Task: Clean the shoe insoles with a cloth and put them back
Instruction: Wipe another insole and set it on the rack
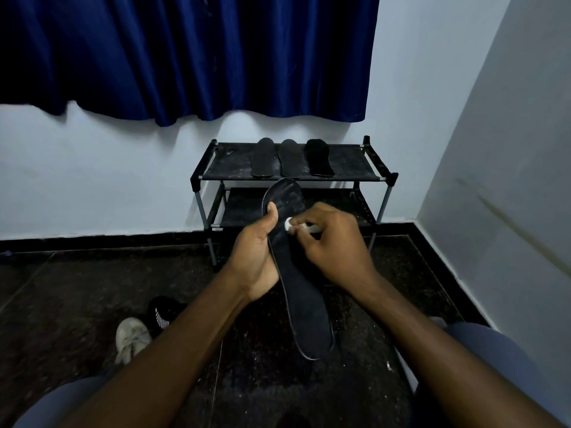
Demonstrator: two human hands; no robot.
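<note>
Gripping a long black fabric shoe insole (pixel 306 310) from its left edge, the left hand (pixel 256 254) curls its fingers beneath and lays its thumb on the dusty, grey-smudged forefoot. The insole is held above the dark speckled floor (pixel 61 288), toe end pointing toward the rack, heel end nearest the person. The right hand (pixel 333 242) is closed in a pinch on a small white cloth (pixel 289 225), whose bunched tip touches the insole's upper face just beside the left thumb. Behind the hands a low black two-tier shoe rack (pixel 200 177) stands against the pale wall (pixel 92 180). On its top shelf three more insoles lie side by side: a dark grey insole (pixel 263 159) at left, a second grey insole (pixel 290 159) in the middle, a deep black insole (pixel 319 159) at right. On the floor at lower left, an off-white lace-up sneaker (pixel 133 338) lies beside a black knit shoe with white markings (pixel 163 310). A dark blue curtain (pixel 185 57) hangs above.
</note>
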